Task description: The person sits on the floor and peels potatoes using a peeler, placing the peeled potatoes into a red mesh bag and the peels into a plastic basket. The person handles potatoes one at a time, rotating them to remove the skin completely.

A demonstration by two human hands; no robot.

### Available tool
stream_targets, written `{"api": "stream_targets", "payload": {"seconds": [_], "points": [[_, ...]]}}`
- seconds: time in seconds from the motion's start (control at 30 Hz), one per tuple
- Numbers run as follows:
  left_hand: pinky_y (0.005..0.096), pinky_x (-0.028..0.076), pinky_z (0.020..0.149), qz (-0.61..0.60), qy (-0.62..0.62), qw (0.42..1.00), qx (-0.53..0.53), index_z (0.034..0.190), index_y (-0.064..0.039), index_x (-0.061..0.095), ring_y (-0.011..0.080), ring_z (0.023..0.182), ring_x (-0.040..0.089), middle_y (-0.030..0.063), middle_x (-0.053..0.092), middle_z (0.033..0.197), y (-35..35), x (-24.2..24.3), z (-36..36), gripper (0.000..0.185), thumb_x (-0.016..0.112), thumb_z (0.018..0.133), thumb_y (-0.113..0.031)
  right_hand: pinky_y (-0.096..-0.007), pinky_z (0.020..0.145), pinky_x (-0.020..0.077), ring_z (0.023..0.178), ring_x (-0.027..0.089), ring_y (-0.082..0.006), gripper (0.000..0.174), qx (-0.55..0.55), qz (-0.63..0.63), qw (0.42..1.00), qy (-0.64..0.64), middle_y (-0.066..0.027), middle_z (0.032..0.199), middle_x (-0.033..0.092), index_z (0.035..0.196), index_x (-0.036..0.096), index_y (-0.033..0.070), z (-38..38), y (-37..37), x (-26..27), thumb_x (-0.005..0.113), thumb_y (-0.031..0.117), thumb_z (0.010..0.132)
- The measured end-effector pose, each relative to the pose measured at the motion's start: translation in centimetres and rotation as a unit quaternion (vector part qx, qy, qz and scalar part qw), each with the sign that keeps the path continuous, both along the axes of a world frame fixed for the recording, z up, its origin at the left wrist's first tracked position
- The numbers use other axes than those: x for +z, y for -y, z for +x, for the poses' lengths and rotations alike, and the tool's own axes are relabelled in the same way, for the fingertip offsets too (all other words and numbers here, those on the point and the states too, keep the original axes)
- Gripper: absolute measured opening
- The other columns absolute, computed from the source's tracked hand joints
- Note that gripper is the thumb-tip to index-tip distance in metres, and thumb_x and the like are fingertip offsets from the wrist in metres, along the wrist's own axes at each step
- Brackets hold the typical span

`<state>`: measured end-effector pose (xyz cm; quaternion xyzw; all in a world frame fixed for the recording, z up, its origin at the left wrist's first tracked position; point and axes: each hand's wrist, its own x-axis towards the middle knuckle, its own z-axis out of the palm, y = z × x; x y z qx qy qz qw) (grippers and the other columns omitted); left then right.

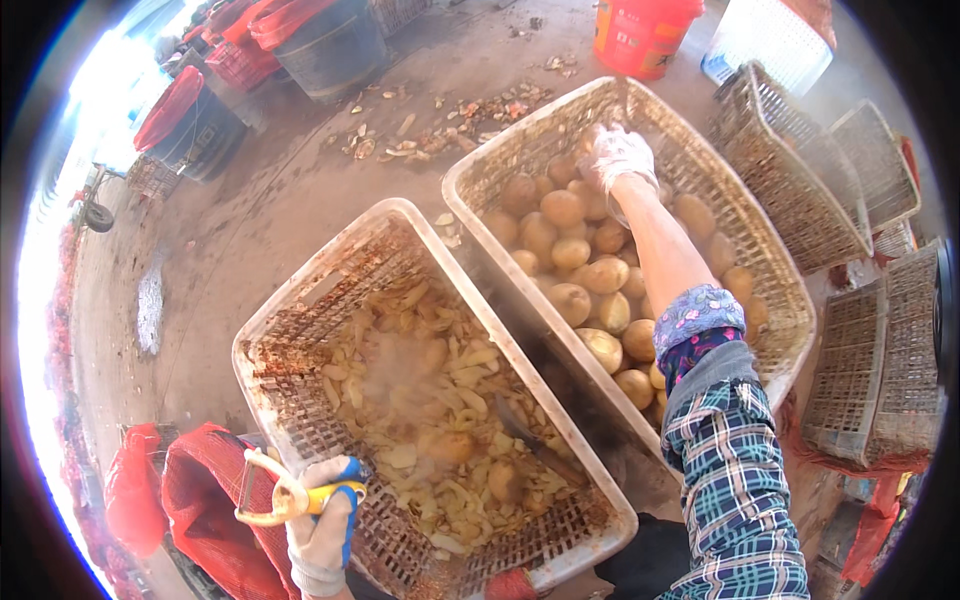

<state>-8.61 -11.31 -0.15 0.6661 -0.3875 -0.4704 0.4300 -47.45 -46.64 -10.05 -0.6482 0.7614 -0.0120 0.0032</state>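
Observation:
My left hand (328, 499), in a white and blue work glove, grips the yellow handle of a Y-shaped peeler (281, 495) over the near left corner of a plastic crate (382, 217). That crate holds many peelings (457, 382), some potatoes and a knife (517, 424) lying among them; steam rises there. My right hand (619, 154), in a thin whitish glove, reaches into the far part of a second crate (491, 251) filled with unpeeled-looking potatoes (570, 300). Its fingers are down at the potatoes; whether they hold one is hidden.
Peelings (435, 139) lie scattered on the floor beyond the crates. A red bucket (646, 37) and dark tubs (330, 49) stand farther off. Dirty plastic crates (795, 165) line the right side. Red mesh sacks (217, 495) lie at the lower left, beside the peelings crate.

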Motion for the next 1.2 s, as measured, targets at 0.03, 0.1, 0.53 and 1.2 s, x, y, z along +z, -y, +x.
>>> {"api": "stream_targets", "payload": {"seconds": [0.03,0.1,0.53,1.2], "points": [[0.0310,0.050,0.089,0.002,-0.001,1.000,0.003,0.117,0.004,0.063,0.0188,0.097,0.063,0.0128,0.066,0.108,0.1,0.1,-0.2,0.031,0.057,0.086,0.002,-0.0419,0.102,0.0488,0.120,0.063,-0.0290,0.035,-0.009,-0.033,0.999,-0.028,-0.0217,0.133,0.061,0.119,0.068,0.005,0.2,0.9,-0.6,0.059,0.021,0.090],[0.0329,0.050,0.090,0.003,0.016,1.000,-0.012,0.117,0.004,0.062,0.0208,0.098,0.064,0.0136,0.066,0.108,0.3,0.1,0.1,0.031,0.056,0.087,0.000,-0.0423,0.098,0.0525,0.117,0.065,-0.0319,0.029,-0.023,-0.023,0.999,0.011,-0.0197,0.126,0.065,0.111,0.073,0.005,-0.2,1.0,0.1,0.059,0.019,0.090],[0.0355,0.051,0.091,-0.026,0.036,0.999,-0.013,0.118,0.004,0.060,0.0227,0.097,0.063,0.0148,0.064,0.109,-0.5,0.2,0.8,0.030,0.055,0.090,-0.002,-0.0313,0.098,0.0449,0.114,0.057,-0.0167,0.059,0.067,0.039,0.714,0.696,-0.0110,0.129,0.062,0.140,0.051,-0.004,1.3,-10.1,5.3,0.070,0.020,0.090],[0.0373,0.052,0.089,-0.011,0.043,0.999,0.004,0.116,0.005,0.059,0.0241,0.096,0.064,0.0158,0.064,0.106,0.0,-1.3,1.3,0.028,0.054,0.090,-0.002,-0.0335,0.083,0.0476,0.103,0.062,-0.0168,0.053,-0.075,-0.082,0.850,0.515,-0.0043,0.113,0.069,0.128,0.064,0.010,-7.7,-2.0,-2.2,0.074,0.038,0.085]]}}
